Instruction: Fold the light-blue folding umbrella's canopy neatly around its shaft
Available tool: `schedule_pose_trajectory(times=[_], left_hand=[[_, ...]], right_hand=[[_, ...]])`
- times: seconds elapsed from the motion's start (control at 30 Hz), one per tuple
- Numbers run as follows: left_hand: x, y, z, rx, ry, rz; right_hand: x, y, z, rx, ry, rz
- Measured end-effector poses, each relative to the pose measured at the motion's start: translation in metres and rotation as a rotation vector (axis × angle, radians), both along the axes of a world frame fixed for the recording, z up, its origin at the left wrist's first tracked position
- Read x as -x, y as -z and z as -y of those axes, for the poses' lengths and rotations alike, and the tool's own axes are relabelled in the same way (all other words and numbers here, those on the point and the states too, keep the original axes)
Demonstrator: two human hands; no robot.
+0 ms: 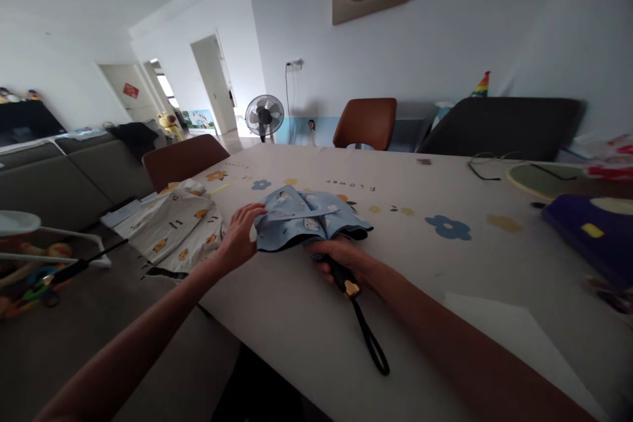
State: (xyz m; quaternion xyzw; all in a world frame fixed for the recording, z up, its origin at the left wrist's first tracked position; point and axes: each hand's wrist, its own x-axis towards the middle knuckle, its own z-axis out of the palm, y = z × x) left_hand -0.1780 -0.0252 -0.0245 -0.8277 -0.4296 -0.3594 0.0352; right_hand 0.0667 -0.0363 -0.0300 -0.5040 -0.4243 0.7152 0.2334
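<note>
A light blue folding umbrella [306,216] with a printed pattern lies partly folded over the table, its canopy loose and bunched. My right hand [343,256] is wrapped round its black handle, just below the canopy's edge. From the handle's gold-coloured end a black wrist strap hangs in a loop. On the canopy's left edge, my left hand [242,232] grips the fabric between fingers and thumb. To the left of that hand lies a second umbrella [182,231], cream with orange prints, loosely folded at the table's edge with its shaft sticking out left.
The pale table [395,297] has flower prints. Eyeglasses [487,170], a purple item [588,231] and a white sheet [519,330] lie on its right side. Chairs, including a brown chair [366,122], stand around it. A fan [264,117] is beyond.
</note>
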Motion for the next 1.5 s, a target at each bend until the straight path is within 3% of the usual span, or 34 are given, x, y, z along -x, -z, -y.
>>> schedule_pose_trajectory(times=[0.17, 0.27, 0.5, 0.7, 0.83, 1.0, 1.27, 1.5], left_hand=[[-0.032, -0.005, 0.025, -0.226, 0.041, -0.292], [-0.051, -0.008, 0.029, -0.321, 0.059, -0.394], [-0.073, -0.016, 0.008, -0.455, 0.097, -0.467], [-0.08, -0.026, -0.005, -0.412, 0.227, -0.423], [-0.072, -0.017, -0.002, -0.325, 0.239, -0.341], [-0.064, -0.006, 0.005, -0.228, 0.297, -0.451], [-0.072, 0.003, 0.005, -0.247, 0.244, -0.322], [-0.071, 0.014, 0.001, -0.371, 0.285, -0.304]], right_hand=[[0.001, -0.009, 0.005, -0.027, 0.014, -0.034], [0.001, -0.013, 0.007, -0.034, 0.014, -0.016], [-0.002, -0.005, 0.004, -0.086, 0.003, -0.04], [-0.002, -0.003, 0.003, -0.088, 0.011, -0.126], [0.0, -0.003, 0.004, -0.084, 0.057, -0.156], [-0.001, 0.0, 0.002, -0.067, 0.061, -0.143], [-0.006, 0.005, -0.001, -0.037, 0.095, -0.311], [-0.005, 0.005, -0.003, 0.018, 0.104, -0.251]])
